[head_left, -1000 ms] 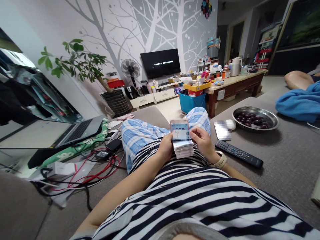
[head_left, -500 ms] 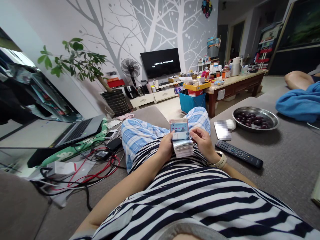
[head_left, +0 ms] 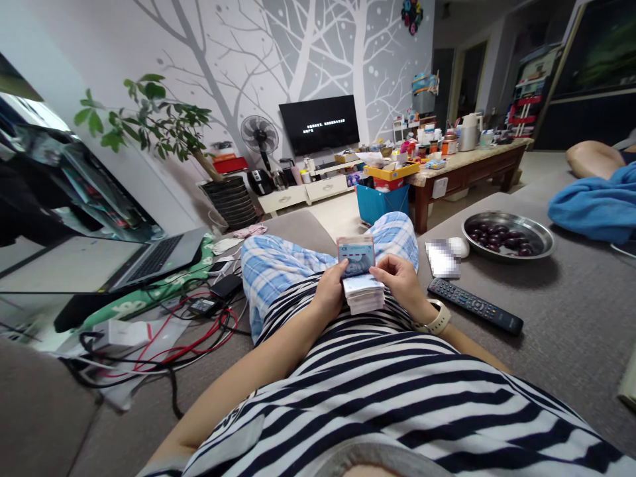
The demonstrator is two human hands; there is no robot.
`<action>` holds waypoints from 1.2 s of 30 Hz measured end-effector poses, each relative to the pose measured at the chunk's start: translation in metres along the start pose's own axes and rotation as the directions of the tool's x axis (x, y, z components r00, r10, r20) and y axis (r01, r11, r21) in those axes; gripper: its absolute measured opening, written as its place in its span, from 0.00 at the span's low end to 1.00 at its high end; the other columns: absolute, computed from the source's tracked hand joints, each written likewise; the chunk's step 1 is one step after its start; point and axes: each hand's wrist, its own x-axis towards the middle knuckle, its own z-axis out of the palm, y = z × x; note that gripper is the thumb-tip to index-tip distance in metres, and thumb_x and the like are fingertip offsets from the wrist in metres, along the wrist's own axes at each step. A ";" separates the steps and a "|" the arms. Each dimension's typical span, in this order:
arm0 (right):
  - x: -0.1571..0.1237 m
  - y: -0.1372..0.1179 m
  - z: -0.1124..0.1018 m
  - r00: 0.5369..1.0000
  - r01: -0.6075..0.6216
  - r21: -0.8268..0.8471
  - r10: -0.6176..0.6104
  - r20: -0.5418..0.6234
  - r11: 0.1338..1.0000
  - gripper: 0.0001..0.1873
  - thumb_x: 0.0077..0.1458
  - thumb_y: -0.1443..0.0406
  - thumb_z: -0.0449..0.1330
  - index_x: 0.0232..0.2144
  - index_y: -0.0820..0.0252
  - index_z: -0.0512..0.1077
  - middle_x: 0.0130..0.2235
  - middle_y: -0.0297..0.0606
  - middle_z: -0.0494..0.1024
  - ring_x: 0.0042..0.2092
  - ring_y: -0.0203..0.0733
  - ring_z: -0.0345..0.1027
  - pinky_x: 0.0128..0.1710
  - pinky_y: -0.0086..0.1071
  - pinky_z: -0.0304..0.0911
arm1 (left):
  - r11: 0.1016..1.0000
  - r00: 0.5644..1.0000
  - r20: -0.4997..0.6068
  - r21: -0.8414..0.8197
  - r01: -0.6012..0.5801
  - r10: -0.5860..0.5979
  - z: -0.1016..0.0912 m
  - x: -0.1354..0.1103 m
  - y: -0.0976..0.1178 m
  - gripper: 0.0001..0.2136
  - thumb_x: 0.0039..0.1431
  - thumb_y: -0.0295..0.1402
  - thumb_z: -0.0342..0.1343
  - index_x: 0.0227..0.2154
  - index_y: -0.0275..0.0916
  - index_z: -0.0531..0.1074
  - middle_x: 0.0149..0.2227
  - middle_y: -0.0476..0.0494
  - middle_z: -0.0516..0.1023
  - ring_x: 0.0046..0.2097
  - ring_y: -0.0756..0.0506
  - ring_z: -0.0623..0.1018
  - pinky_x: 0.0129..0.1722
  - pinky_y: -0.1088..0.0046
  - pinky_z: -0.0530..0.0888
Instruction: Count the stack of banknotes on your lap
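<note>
In the middle, over my lap, my left hand [head_left: 330, 291] is closed round the left edge of a thick bundle of banknotes [head_left: 358, 258]. Its thumb presses on the top note, which has a blue printed face and a row of dark dashes. The bundle is bent, so pale lower ends [head_left: 366, 299] fan down toward my striped shirt. My right hand [head_left: 401, 281], with a pale watch on the wrist, pinches thumb and forefinger at the right edge of the notes, near the bend. Whether it grips one note or more is too small to tell.
Right of me on the sofa lie a remote [head_left: 474, 306], a white mouse [head_left: 458, 248] and a steel bowl [head_left: 546, 246] of dark round fruit. A laptop [head_left: 159, 262] and tangled cables [head_left: 218, 328] are at left. Another person's knee [head_left: 591, 159] shows at far right.
My right fingertips have shifted slightly left and down across the notes. A pale strip has come down with them, and more of the blue face shows. My left hand stays put.
</note>
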 end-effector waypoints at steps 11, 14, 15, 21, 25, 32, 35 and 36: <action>0.002 0.007 -0.001 0.998 0.017 -0.030 -0.018 -0.053 0.999 0.17 0.55 0.52 0.64 0.25 0.56 0.67 0.24 0.29 0.65 0.28 0.37 0.56 0.28 0.32 0.54 | 1.000 0.999 0.035 0.027 -0.006 0.005 -0.009 0.009 -0.011 0.18 0.39 0.37 0.71 0.35 0.34 0.79 0.34 0.37 0.85 0.43 0.33 0.83 0.51 0.53 0.75; 0.002 0.008 -0.001 0.999 0.033 -0.036 -0.035 -0.041 0.999 0.17 0.57 0.53 0.62 0.25 0.56 0.67 0.24 0.29 0.63 0.28 0.37 0.55 0.28 0.32 0.53 | 1.000 0.999 0.034 0.024 -0.003 0.002 -0.009 0.011 -0.012 0.17 0.39 0.36 0.70 0.34 0.35 0.79 0.34 0.37 0.85 0.44 0.32 0.83 0.51 0.53 0.75; 0.002 0.009 -0.002 0.999 0.035 -0.035 -0.037 -0.039 0.999 0.17 0.57 0.53 0.62 0.25 0.56 0.67 0.24 0.29 0.63 0.28 0.37 0.55 0.28 0.32 0.53 | 1.000 0.999 0.039 0.021 -0.003 0.002 -0.009 0.011 -0.012 0.16 0.40 0.36 0.70 0.34 0.35 0.79 0.34 0.37 0.85 0.45 0.32 0.83 0.51 0.53 0.75; 0.002 0.007 -0.002 0.998 0.056 -0.020 -0.056 -0.035 0.998 0.16 0.59 0.53 0.61 0.25 0.56 0.67 0.25 0.30 0.64 0.29 0.38 0.55 0.29 0.32 0.54 | 1.000 1.000 0.004 -0.006 0.004 -0.004 -0.006 0.008 -0.007 0.14 0.46 0.41 0.67 0.31 0.36 0.79 0.35 0.39 0.85 0.47 0.34 0.82 0.52 0.56 0.75; 0.001 0.005 -0.001 0.997 0.069 -0.007 -0.069 -0.030 0.998 0.17 0.59 0.52 0.60 0.25 0.56 0.68 0.25 0.31 0.65 0.29 0.38 0.56 0.30 0.32 0.55 | 0.998 0.999 -0.020 -0.052 0.026 -0.027 -0.004 0.006 -0.005 0.13 0.48 0.40 0.66 0.33 0.36 0.78 0.34 0.41 0.85 0.48 0.35 0.82 0.52 0.57 0.76; 0.001 0.005 0.000 0.998 0.062 0.015 -0.062 -0.021 0.998 0.17 0.59 0.51 0.61 0.26 0.56 0.70 0.25 0.30 0.65 0.28 0.37 0.55 0.29 0.32 0.54 | 0.999 1.000 0.002 -0.048 0.020 -0.020 -0.002 0.005 -0.003 0.12 0.50 0.40 0.64 0.33 0.36 0.78 0.35 0.41 0.85 0.48 0.35 0.82 0.51 0.57 0.76; 0.001 0.006 -0.001 0.998 0.061 0.033 -0.060 -0.015 0.998 0.17 0.59 0.52 0.61 0.27 0.57 0.70 0.25 0.30 0.65 0.28 0.37 0.55 0.29 0.32 0.53 | 0.999 0.999 0.019 -0.040 0.027 -0.026 -0.001 0.004 -0.002 0.13 0.50 0.40 0.64 0.32 0.35 0.79 0.35 0.39 0.85 0.49 0.35 0.82 0.52 0.57 0.76; 0.001 0.006 -0.001 0.998 0.061 0.037 -0.060 -0.013 0.997 0.16 0.59 0.52 0.61 0.27 0.57 0.70 0.25 0.30 0.65 0.28 0.37 0.55 0.29 0.32 0.53 | 0.999 0.999 0.025 -0.037 0.028 -0.027 -0.001 0.004 -0.002 0.13 0.50 0.40 0.64 0.32 0.35 0.79 0.35 0.39 0.85 0.49 0.35 0.82 0.52 0.57 0.76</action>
